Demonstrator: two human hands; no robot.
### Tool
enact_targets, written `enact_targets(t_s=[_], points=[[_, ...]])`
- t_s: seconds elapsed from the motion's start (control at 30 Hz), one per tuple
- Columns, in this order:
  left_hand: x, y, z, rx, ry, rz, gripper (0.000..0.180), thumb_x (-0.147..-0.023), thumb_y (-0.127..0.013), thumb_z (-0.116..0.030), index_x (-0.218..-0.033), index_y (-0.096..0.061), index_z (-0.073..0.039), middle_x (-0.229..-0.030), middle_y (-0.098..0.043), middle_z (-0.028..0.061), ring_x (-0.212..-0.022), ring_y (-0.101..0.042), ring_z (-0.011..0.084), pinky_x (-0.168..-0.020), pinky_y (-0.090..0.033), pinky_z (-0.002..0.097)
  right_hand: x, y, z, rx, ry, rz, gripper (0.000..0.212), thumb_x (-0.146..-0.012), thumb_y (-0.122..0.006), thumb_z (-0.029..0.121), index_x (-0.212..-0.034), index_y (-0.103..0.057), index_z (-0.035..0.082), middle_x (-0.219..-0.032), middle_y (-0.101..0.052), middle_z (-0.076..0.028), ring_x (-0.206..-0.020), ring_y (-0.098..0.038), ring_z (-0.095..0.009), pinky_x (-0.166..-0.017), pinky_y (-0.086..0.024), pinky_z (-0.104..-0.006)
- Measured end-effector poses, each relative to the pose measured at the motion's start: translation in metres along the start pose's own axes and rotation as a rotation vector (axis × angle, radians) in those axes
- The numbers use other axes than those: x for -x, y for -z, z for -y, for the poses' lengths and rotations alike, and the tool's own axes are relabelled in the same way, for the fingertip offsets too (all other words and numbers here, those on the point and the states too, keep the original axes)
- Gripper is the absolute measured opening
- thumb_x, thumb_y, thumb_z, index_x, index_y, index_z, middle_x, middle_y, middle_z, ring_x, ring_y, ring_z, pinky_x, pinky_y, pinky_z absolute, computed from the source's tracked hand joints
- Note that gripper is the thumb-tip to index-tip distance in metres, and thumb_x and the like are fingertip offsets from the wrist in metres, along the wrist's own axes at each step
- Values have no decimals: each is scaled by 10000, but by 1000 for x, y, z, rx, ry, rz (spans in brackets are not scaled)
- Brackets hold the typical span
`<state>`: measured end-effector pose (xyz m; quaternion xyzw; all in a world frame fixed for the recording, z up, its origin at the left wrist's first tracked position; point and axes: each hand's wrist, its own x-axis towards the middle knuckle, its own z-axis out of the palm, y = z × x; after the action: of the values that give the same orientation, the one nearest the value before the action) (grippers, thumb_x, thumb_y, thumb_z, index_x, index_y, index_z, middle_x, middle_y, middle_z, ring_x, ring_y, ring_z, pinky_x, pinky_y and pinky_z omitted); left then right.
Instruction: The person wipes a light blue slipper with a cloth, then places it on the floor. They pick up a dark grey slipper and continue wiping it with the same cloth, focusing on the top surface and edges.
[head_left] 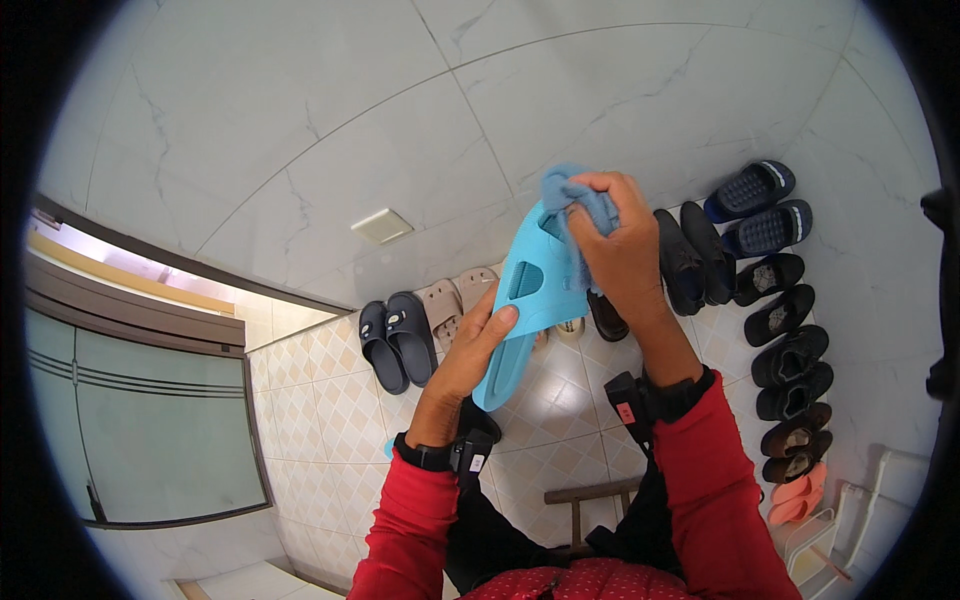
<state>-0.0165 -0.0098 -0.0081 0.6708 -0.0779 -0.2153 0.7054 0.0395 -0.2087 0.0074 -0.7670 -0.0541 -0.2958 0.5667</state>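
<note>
My left hand (470, 350) grips a light blue slide sandal (530, 295) from below, thumb on its edge, holding it up in front of me. My right hand (620, 245) is closed on a blue cloth (575, 195) pressed against the sandal's upper end. Both arms wear red sleeves, with dark bands at the wrists.
Pairs of footwear line the base of the white marble wall: navy slides (397, 342), beige slides (455, 300), black shoes (690, 260), dark blue slides (755, 205), black sandals (790, 370), pink sandals (798, 492). A glass door (140, 420) stands at left. A wooden stool (590, 495) is below me.
</note>
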Motion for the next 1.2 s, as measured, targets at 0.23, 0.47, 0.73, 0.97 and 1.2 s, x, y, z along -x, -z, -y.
enact_targets(t_s=[0.23,0.47,0.73,0.97,1.2], points=[[2,3,1,-71,-97,-94,667,-959,-535,-475,-1435,-400,-28,-1229,-557,109,-1102,-537,175,-962,-423,321,-10,9,-13,-310,-374,-196,255,-816,-644,79,-1067,-622,39,-1040,-634,-106,-925,-623,-232,-825,-498,-343],[-7,1,4,-239,-75,-101,660,-954,-577,-398,-1467,-379,-31,-1425,-468,163,-1327,-423,249,-1100,-315,365,5,-2,8,-98,61,230,242,-771,-652,63,-1013,-639,64,-978,-623,-99,-923,-628,-260,-813,-507,-353],[-6,2,7,-253,-148,-62,663,-943,-606,-357,-1465,-375,-19,-1419,-469,166,-1311,-438,257,-1096,-324,378,-9,1,-9,-12,-160,-174,256,-768,-645,68,-1024,-636,61,-955,-613,-106,-889,-631,-296,-795,-511,-361],[-9,3,14,-339,-166,-103,650,-925,-641,-313,-1462,-394,-42,-1365,-499,154,-1177,-503,231,-1004,-392,351,3,-4,-2,-62,-6,45,234,-796,-648,87,-1027,-629,53,-983,-639,-89,-877,-633,-229,-777,-510,-344],[-4,5,9,-217,-166,-64,638,-940,-603,-360,-1462,-400,-55,-1377,-498,150,-1265,-462,243,-1057,-355,366,-10,3,-14,-155,-361,-214,238,-798,-662,84,-1030,-626,48,-1015,-643,-91,-853,-625,-183,-756,-511,-330]])
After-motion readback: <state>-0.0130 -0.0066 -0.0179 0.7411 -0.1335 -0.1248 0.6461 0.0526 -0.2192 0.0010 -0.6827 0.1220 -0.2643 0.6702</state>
